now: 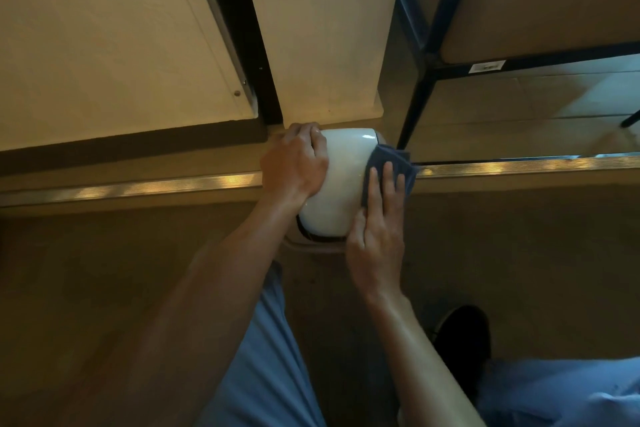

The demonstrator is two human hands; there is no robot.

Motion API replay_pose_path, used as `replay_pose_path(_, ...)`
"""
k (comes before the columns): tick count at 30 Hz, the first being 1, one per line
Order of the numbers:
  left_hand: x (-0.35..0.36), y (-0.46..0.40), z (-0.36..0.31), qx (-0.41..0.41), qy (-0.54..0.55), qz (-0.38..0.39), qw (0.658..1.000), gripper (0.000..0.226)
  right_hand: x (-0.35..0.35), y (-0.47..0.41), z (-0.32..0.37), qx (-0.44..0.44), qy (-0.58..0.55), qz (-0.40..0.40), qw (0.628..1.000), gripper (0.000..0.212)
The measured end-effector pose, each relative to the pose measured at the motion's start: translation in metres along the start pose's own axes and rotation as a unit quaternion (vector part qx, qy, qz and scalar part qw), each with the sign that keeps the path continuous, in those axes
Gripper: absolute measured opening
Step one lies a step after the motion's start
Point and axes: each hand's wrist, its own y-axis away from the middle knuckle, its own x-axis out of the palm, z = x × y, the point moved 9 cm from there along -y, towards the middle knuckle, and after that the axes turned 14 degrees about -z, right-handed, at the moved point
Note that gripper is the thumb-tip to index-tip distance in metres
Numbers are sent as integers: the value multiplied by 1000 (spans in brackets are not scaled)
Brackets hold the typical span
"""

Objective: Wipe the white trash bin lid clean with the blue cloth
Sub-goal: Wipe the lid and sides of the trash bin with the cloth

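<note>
The wall (325, 28) fills the upper centre of the frame, with a pale door (104, 28) at upper left. A dark-framed shelf unit (519, 10) occupies the upper right. A metal floor strip (138, 185) runs across the middle of the frame.

The lid (339, 184), white and domed, sits at frame centre on its bin, just below the wall base. Only the bin rim (311, 246) shows beneath it.

The left hand (294, 163) grips the lid's upper-left edge, fingers curled over it, steadying it. The right hand (377, 218) lies flat, fingers straight, pressing the cloth (388, 163) against the lid's right side. The cloth is blue and folded, partly overhanging the lid's edge.

Step in hand: wiping, judged to be at the right flank of the lid. The centre and left surfaces appear glossy; whether they are clean cannot be told.

Next move calls for sliding the cloth across the dome under even pressure while the left hand keeps the lid from tipping or swinging.

A white label (486, 66) is fixed to the shelf frame at upper right; its print is too small to read.
</note>
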Motion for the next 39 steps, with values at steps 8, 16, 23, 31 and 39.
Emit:
replay_pose_path(8, -3, -1, 3, -39, -12, -17, 999, 44, -10, -49, -22, 124, -133, 46, 982, 62)
replay_pose_path(16, 4, 4, -3, -13, -28, -19, 999, 41, -23, -1, -37, 145, -135, 25, 980, 62)
replay_pose_path(23, 1, 5, -2, -7, -7, -18, 1000, 42, -25, 13, -37, 163, -121, -11, 979, 54)
replay_pose_path(31, 0, 6, -6, 0, -14, -15, 1000, 41, -15, -73, -38, 239, -198, 85, 947, 48)
replay_pose_path(39, -1, 4, -6, -15, -22, -21, 999, 41, -26, -15, -40, 215, -203, 41, 954, 50)
